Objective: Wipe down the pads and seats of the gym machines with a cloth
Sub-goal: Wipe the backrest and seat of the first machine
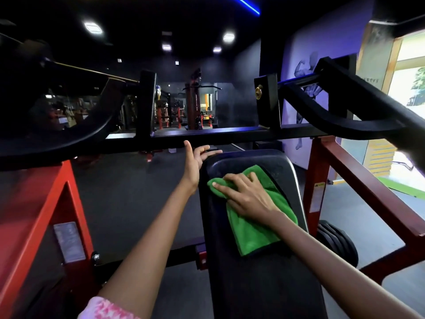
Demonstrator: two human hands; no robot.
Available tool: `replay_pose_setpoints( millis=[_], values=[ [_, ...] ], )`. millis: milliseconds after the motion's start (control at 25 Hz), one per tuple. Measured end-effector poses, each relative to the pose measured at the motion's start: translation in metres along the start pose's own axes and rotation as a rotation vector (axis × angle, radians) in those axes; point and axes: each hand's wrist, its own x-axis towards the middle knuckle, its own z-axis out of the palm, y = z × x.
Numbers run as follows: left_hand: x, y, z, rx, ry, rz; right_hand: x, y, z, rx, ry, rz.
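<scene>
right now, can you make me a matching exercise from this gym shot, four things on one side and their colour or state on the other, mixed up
Things:
1. cloth
2. left hand
3. right hand
4. machine frame

Colour or state:
A. red
B. pressing flat on the cloth
C. green, spread on the black pad
D. open, fingers at the pad's top left edge

Pairs: 1-C, 2-D, 3-B, 4-A

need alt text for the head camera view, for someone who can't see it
A right hand presses a green cloth flat on a black gym pad. The left hand, fingers open, touches the pad's far left edge.
</scene>
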Motion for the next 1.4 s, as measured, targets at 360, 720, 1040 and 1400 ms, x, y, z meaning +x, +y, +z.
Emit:
replay_pose_setpoints(
  millis=[360, 720, 1040, 1400],
  values=[
    [0.007, -0.009, 0.011, 0.095, 0.179, 0.063, 0.002, 0.031, -0.012, 0.035, -0.038, 0.185],
    [-0.001, -0.011, 0.035, 1.208, 0.252, 0.500, 0.006, 0.060, -0.013, 0.062, -0.067, 0.548],
    [-0.003, -0.015, 0.039, 1.184, 0.327, 0.503, 0.034, 0.021, -0.008, 0.065, -0.039, 0.584],
    [-0.003, -0.013, 0.036, 1.007, 0.315, 0.498, -0.038, 0.060, -0.019, 0.157, -0.023, 1.310]
  ],
)
